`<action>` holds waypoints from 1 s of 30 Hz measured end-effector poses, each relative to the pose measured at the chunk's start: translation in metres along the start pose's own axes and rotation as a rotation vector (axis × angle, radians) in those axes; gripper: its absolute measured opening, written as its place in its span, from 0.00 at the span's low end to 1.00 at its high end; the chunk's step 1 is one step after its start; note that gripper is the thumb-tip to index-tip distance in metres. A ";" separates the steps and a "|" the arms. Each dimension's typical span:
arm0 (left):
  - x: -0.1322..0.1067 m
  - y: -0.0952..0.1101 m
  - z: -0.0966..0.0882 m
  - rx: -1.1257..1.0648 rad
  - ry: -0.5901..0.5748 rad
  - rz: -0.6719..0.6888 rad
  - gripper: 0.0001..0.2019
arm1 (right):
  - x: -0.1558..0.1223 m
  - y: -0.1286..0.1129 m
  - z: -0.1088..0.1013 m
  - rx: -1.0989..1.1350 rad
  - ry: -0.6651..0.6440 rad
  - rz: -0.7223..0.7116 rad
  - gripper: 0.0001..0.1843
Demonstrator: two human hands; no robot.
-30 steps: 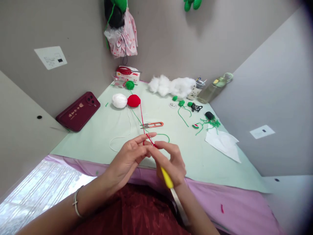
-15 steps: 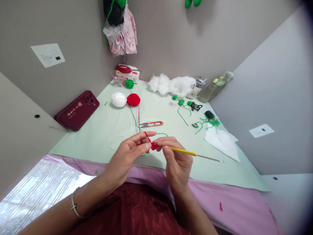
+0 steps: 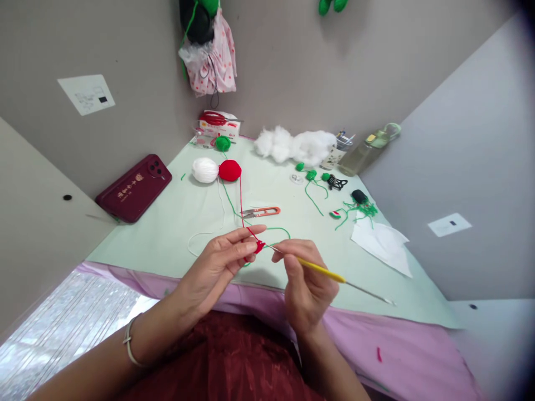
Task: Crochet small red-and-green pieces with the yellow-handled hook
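Observation:
Between the thumb and fingers of my left hand [image 3: 228,256] is pinched a small red crochet piece [image 3: 259,245]. Red yarn [image 3: 241,200] runs over the left fingers from a red yarn ball [image 3: 229,170] further back. My right hand [image 3: 310,278] grips a yellow-handled crochet hook [image 3: 321,269] like a pen. One metal end of the hook meets the red piece; the other points right, toward the table's front. Whether a loop sits on the hook tip is too small to tell. Orange thread snips [image 3: 265,212] lie just beyond my left fingertips.
A white yarn ball [image 3: 204,170] and green yarn ball [image 3: 223,143] stand at back left, near a dark red phone [image 3: 134,188]. White stuffing [image 3: 292,146], a bottle [image 3: 368,150], a black claw clip [image 3: 336,182], green crochet pieces [image 3: 311,175] and white sheet [image 3: 380,242] occupy the right.
My right hand has moved slightly right and down, away from my left. The hook is tilted more steeply, and its shaft now shows between the hands. My left hand still pinches the red piece.

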State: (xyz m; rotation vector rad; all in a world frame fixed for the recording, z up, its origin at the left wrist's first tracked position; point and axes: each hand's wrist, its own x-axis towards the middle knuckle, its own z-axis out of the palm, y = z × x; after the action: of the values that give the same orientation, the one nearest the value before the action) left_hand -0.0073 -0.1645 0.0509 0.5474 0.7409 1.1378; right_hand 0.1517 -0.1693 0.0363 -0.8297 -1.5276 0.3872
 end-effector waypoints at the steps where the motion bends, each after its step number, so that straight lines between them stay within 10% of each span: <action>1: 0.000 0.000 -0.002 0.007 -0.001 0.006 0.16 | 0.002 -0.001 -0.002 0.034 0.015 0.043 0.12; 8: -0.002 0.000 -0.001 0.106 -0.014 0.090 0.16 | 0.009 0.000 -0.003 0.334 0.007 0.258 0.11; 15: -0.003 -0.010 0.006 0.029 -0.031 0.023 0.21 | -0.010 0.016 0.009 -0.241 0.018 -0.268 0.18; 25: -0.002 0.002 0.001 0.126 -0.023 0.107 0.19 | 0.011 0.000 0.001 0.400 -0.027 0.319 0.11; 30: -0.014 -0.003 0.010 0.275 -0.037 0.209 0.30 | -0.003 -0.006 0.007 -0.094 0.003 -0.084 0.15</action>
State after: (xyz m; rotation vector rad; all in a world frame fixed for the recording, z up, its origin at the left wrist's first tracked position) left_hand -0.0007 -0.1787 0.0583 0.8919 0.8284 1.2224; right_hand 0.1427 -0.1741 0.0369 -0.8357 -1.5823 0.2535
